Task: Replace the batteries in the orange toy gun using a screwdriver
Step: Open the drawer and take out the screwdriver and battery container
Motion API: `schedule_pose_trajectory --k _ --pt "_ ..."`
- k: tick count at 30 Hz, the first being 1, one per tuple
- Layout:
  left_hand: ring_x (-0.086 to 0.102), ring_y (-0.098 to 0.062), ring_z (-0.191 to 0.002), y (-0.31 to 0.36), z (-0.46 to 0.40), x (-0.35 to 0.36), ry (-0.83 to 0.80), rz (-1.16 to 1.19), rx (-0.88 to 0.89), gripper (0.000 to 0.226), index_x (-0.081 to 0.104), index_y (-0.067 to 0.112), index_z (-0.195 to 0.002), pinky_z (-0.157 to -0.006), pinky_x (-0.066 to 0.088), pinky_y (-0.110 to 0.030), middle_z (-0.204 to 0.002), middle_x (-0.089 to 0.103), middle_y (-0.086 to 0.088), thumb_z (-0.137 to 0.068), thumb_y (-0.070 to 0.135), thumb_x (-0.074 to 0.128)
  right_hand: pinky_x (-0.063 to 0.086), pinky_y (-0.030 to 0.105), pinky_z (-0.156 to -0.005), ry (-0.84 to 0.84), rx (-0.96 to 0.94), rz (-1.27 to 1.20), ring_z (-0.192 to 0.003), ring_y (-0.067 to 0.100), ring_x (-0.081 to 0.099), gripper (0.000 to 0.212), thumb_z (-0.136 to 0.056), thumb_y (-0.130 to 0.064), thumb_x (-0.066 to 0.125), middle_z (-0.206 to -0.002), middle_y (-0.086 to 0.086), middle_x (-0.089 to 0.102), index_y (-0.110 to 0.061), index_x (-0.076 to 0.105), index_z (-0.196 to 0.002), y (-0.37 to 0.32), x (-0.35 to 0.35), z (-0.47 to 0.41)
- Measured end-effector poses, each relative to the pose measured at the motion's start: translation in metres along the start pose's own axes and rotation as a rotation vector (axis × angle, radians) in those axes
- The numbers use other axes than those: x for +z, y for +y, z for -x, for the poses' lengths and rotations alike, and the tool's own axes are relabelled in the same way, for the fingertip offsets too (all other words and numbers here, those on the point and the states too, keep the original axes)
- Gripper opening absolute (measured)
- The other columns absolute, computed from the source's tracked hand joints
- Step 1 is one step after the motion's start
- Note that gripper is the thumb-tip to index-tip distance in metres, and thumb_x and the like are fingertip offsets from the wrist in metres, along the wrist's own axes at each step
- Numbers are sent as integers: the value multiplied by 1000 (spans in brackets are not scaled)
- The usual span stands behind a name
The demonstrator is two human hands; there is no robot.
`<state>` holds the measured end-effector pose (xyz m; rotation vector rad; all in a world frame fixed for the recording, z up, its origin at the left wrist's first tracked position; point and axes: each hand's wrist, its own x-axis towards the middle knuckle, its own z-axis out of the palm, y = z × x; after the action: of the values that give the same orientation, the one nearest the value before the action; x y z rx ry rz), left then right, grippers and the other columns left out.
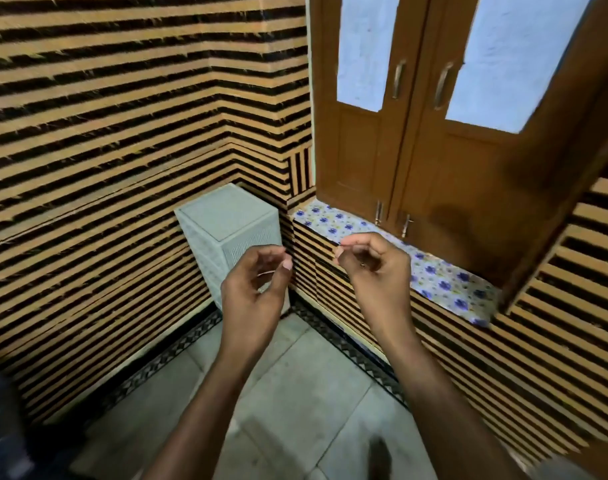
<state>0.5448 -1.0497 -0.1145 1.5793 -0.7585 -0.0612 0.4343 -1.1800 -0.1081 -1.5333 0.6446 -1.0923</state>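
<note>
Left hand [255, 289] and right hand [371, 263] raised apart, each grip loosely curled and holding nothing, before a pale grey woven-plastic box [226, 225] in the striped-wall corner.

There were two hands, a left hand [257, 292] and a right hand [375, 268]. There was one white box [226, 223] on the floor. The window had two brown doors, two long handles and two small latches. One flowery shelf [437, 271] sat under it.
</note>
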Motion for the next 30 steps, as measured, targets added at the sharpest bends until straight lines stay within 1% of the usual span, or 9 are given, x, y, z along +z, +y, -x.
schedule_pose_trajectory --k 6,10,13,16,19,22,25,26,30 --pt "71 -13 -99 -73 -107 43 76 -139 -31 9 73 17 -105 -85 58 -28 -101 75 5 -99 13 69 60 25 -79 -132 22 -26 -83 16 74 12 -89 1 73 -84 3 76 -10 76 -95 86 49 -130" --pt "71 -7 -94 -125 -181 61 118 -282 -83 11 71 14 -107 -82 59 -24 -100 74 7 -98 9 68 60 27 -77 -253 98 15 -81 15 74 15 -88 -1 73 -82 -1 77 -15 76 -89 147 94 -213" --pt "71 -10 -92 -172 -232 65 94 -374 -119 12 71 15 -106 -82 60 -31 -99 74 7 -97 8 67 58 20 -71 -336 130 95 -76 3 71 15 -88 -3 74 -81 -6 75 -18 75 -88 196 130 -260" --pt "70 -9 -92 -224 -278 60 61 -478 -157 12 71 15 -107 -81 59 -34 -101 74 7 -95 15 68 59 23 -73 -404 159 178 -78 4 71 13 -87 -3 75 -83 -5 75 -14 76 -91 246 165 -294" --pt "69 -15 -99 -284 -321 50 20 -591 -217 21 72 12 -115 -82 54 -30 -110 75 1 -94 17 71 60 26 -77 -502 220 254 -82 7 72 11 -87 -5 75 -86 -3 76 -12 77 -95 305 206 -317" --pt "67 -24 -113 -341 -354 37 -79 -702 -284 33 68 9 -127 -89 45 -25 -125 72 -8 -94 13 72 60 28 -80 -568 228 348 -83 17 73 10 -87 -5 73 -87 3 77 -10 77 -95 360 246 -332" --pt "62 -30 -125 -403 -386 20 -201 -772 -340 44 62 8 -137 -102 46 -34 -137 66 -12 -95 15 71 46 6 -66 -644 232 486 -82 17 67 10 -90 -6 68 -87 6 74 -7 76 -96 412 285 -341" --pt "59 -31 -130 -421 -393 15 -249 -801 -339 47 60 9 -141 -107 46 -38 -141 63 -12 -95 17 70 46 7 -68 -679 236 526 -85 17 66 10 -90 -7 69 -90 6 73 -6 76 -98 427 294 -343" --pt "39 -30 -149 -499 -415 -3 -406 -921 -346 59 46 15 -154 -121 36 -46 -160 45 -12 -100 30 65 57 33 -87 -839 267 591 -102 28 71 21 -89 -4 73 -109 12 73 -2 72 -110 500 335 -349"
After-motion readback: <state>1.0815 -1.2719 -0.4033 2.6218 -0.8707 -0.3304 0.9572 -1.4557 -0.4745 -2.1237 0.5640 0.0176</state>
